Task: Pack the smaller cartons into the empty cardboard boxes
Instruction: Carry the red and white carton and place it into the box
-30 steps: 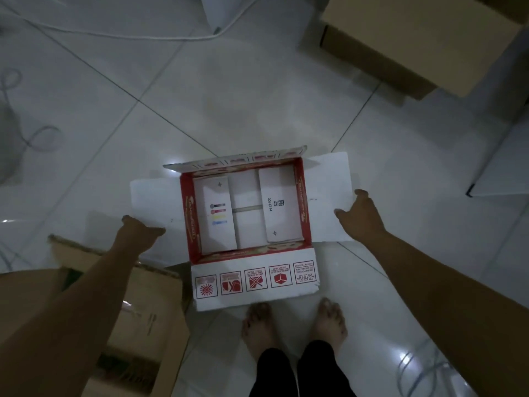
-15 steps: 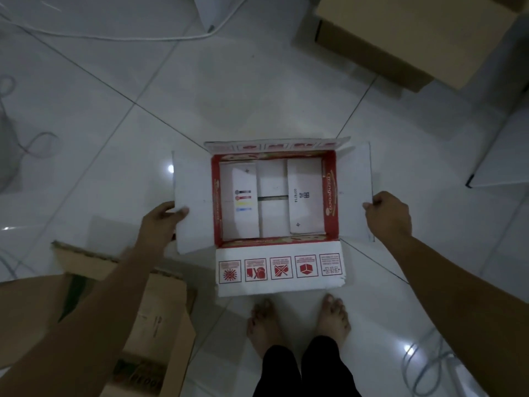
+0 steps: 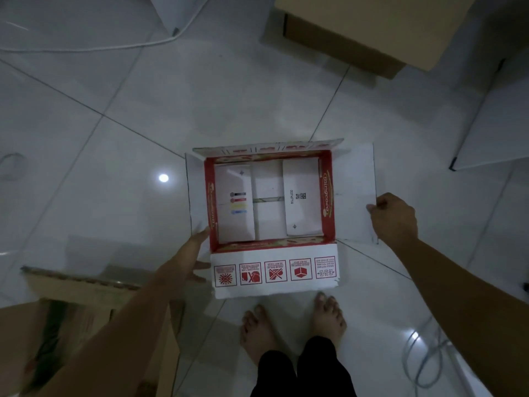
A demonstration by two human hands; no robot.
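An open red-and-white cardboard box [image 3: 326,196] stands on the tiled floor in front of my feet. Its flaps are spread and only its white bottom flaps show inside; no smaller cartons are in view. My left hand [image 3: 196,253] lies flat, fingers stretched out, against the left flap [image 3: 196,193] near the box's near-left corner. My right hand [image 3: 393,219] is closed on the outer edge of the right flap [image 3: 355,193]. The near flap [image 3: 274,272] with red handling symbols lies flat toward me.
A large brown cardboard box [image 3: 372,32] stands at the far right. Another brown box [image 3: 86,305] sits at my lower left under my left arm. A white cable [image 3: 114,47] crosses the far floor, more cables [image 3: 423,359] coil at lower right, and a white panel [image 3: 492,133] lies right.
My left hand has left the left flap's outer edge and slid to the box's near-left corner with fingers straightened. The left flap has swung up. My right hand still grips the right flap.
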